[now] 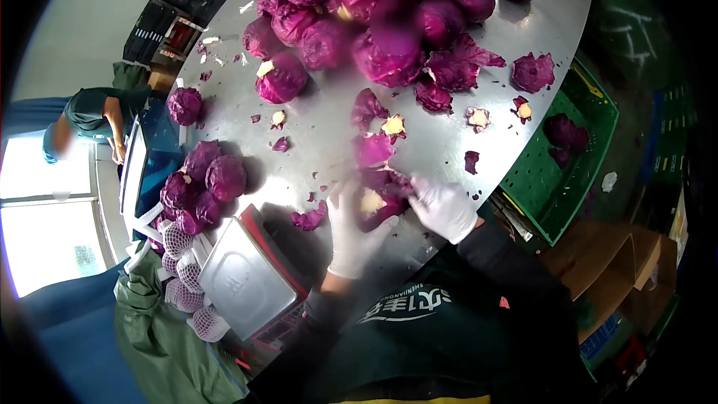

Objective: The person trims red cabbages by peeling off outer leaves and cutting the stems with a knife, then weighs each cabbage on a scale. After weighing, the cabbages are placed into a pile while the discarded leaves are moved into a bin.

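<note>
On the metal table, a red cabbage with its pale cut stem facing up lies between my gloved hands. My left hand is wrapped round its left and near side. My right hand is closed at the cabbage's right edge, on a loose purple leaf. Just beyond the cabbage are blurred leaf pieces and a cut stem end.
A big heap of red cabbages covers the far side. More cabbages sit at left beside a scale and netted cabbages. A green crate stands right. Another person works at far left.
</note>
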A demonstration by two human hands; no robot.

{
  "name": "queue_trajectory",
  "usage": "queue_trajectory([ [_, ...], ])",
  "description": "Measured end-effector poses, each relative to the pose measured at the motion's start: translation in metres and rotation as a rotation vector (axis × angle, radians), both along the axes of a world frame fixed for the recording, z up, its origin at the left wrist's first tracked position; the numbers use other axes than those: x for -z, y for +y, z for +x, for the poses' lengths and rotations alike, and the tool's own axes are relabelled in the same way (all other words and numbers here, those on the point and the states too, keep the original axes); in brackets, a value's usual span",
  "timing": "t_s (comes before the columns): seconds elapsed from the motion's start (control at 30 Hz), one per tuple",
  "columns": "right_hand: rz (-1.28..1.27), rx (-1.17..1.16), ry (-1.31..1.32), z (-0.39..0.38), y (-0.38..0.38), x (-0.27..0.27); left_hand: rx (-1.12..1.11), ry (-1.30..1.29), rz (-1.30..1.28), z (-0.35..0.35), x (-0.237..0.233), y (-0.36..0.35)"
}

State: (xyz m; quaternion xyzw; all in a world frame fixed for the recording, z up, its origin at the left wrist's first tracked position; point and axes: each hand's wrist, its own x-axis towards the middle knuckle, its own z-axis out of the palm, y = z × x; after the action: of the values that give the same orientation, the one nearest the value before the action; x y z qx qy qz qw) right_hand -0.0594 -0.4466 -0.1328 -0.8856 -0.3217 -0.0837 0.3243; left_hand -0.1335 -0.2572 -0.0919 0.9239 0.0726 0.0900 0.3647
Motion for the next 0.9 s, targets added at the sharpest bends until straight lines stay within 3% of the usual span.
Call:
queue_trajectory([
  [0.07, 0.114, 0.187, 0.126, 0.017, -0.006, 0.004, -0.028, 0.014, -0.128, -0.01, 0.01, 0.008],
  [0.13, 0.309, 0.471, 0.539, 0.045, -0.034, 0.041, 0.001, -0.006, -0.194, -0.017, 0.017, 0.018],
  [0.17, 0.374, 0.537, 0.808, 0.057, -0.045, 0.013, 0.001, -0.017, -0.286, -0.022, 0.02, 0.02],
  [0.2, 0.314, 0.497, 0.866, 0.066, -0.049, -0.002, -0.003, -0.029, -0.381, -0.024, 0.023, 0.019],
  [0.33, 0.227, 0.043, 0.742, 0.038, 0.003, -0.05, 0.104, -0.014, -0.218, -0.024, 0.007, 0.015],
  [0.4, 0.187, -0.078, 0.864, 0.029, 0.02, -0.028, 0.155, 0.003, -0.063, -0.024, -0.004, 0.019],
  [0.43, 0.167, -0.047, 1.009, 0.031, 0.026, -0.019, 0.166, 0.062, -0.128, -0.029, -0.002, 0.026],
  [0.53, 0.257, -0.098, 0.956, 0.021, 0.031, -0.026, 0.027, 0.078, -0.507, -0.036, -0.001, 0.015],
  [0.6, 0.107, -0.134, 0.637, 0.014, 0.034, -0.039, -0.152, 0.054, -0.243, -0.025, -0.005, 0.0],
  [0.7, 0.009, -0.176, 0.174, 0.007, 0.031, -0.035, -0.135, -0.09, -0.191, -0.014, -0.005, -0.005],
  [0.83, 0.038, -0.237, 0.086, 0.018, 0.033, -0.029, -0.161, -0.065, -0.178, -0.013, -0.013, -0.005],
  [0.9, 0.044, -0.206, 0.23, 0.023, 0.034, -0.029, -0.174, -0.031, -0.192, -0.017, -0.008, -0.004],
])
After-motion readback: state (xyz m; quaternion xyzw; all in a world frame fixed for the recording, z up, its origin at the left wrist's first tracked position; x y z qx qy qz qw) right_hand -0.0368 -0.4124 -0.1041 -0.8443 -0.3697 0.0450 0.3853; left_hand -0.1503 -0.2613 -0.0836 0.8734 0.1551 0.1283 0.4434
